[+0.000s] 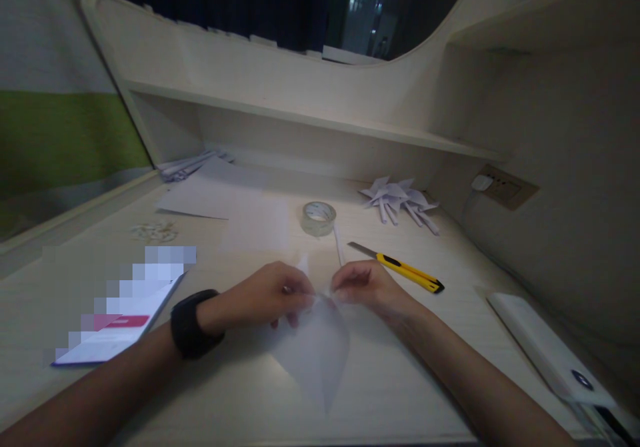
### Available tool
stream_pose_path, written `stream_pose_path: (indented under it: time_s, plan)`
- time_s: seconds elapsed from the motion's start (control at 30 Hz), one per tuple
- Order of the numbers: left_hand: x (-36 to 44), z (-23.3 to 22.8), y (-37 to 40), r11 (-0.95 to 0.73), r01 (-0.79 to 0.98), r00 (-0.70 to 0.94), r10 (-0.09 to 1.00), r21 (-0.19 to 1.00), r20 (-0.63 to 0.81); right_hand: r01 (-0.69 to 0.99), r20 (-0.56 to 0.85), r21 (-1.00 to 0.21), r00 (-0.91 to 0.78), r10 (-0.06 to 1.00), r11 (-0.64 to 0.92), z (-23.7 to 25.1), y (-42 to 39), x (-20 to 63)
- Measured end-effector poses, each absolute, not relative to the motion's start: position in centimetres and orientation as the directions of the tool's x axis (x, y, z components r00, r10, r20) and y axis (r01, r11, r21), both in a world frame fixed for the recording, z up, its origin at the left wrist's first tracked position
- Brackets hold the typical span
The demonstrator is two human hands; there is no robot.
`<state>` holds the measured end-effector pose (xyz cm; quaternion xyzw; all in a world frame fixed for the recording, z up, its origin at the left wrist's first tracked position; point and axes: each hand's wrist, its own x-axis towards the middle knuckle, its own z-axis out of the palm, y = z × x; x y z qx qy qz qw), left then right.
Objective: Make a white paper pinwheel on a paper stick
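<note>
Folded paper [320, 350] pinched by left hand [273, 295] and right hand [367, 287]; beyond, tape roll [319, 218], yellow cutter [400, 268].

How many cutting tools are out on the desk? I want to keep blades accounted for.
1. A yellow utility knife lies on the desk, just beyond the right hand and right of the tape roll. Others could be hidden under the papers.

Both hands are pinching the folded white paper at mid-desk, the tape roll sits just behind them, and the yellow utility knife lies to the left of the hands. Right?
Not quite. The head view shows the yellow utility knife to the right of the hands, not the left. The rest holds: the left hand and right hand pinch the folded white paper at mid-desk, and the tape roll sits just behind them.
</note>
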<state>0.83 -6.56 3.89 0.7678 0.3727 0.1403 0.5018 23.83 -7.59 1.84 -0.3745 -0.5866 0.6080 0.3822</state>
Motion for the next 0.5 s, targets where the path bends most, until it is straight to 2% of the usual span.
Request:
stream_pose_path:
  time_s: [0.23,0.5]
  plan:
    - [0.9,3.0,-6.3,-0.188,0.397,0.709,0.684,0.898,-0.170,-0.032,0.020,-0.999,-0.382,0.924,0.008,1.6,-7.4,23.7]
    - [1.0,2.5,-6.1,-0.179,0.388,0.709,0.685,0.904,-0.169,-0.025,-0.017,-0.999,-0.446,0.895,-0.032,1.6,-7.4,23.8]
